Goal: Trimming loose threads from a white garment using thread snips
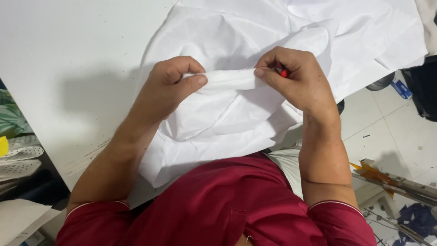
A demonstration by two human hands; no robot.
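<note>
Maroon shirt [218, 205] fills the bottom edge, closest to the lens, forearms reaching up from it. Left hand [166, 89] pinches a folded ridge of white fabric [227, 114] between thumb and curled fingers, clenched on it. Right hand [296, 79] pinches the other end of the same ridge, with a small red object [284, 73] tucked among its fingers; what it is, cannot tell. Ridge runs taut between the two hands. Rest of the fabric lies crumpled under and beyond the grip, draping off the near edge of a white table [68, 54]. Right of the grip, tiled floor [400, 136] and a metal frame [396, 182].
</note>
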